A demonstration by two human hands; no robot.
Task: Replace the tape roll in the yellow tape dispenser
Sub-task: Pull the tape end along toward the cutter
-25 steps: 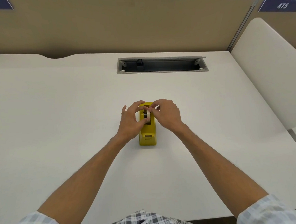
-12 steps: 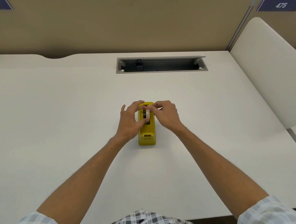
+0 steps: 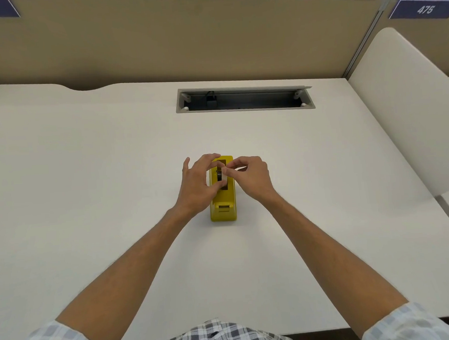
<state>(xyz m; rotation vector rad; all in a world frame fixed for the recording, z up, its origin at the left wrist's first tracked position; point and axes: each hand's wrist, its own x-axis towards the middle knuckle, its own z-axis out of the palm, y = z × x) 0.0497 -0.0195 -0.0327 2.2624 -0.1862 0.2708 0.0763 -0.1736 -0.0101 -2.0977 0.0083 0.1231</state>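
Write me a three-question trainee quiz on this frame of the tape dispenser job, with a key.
1. True or false: the yellow tape dispenser lies on its side on the desk.
2. Which hands touch the tape roll? A) left only B) right only C) both
3. Fill in: the open cable tray is set into the desk on the ___ side of the dispenser from the person.

Key
1. False: it stands on its base.
2. C: the left hand and the right hand both pinch the roll at the dispenser's top slot.
3. Far.
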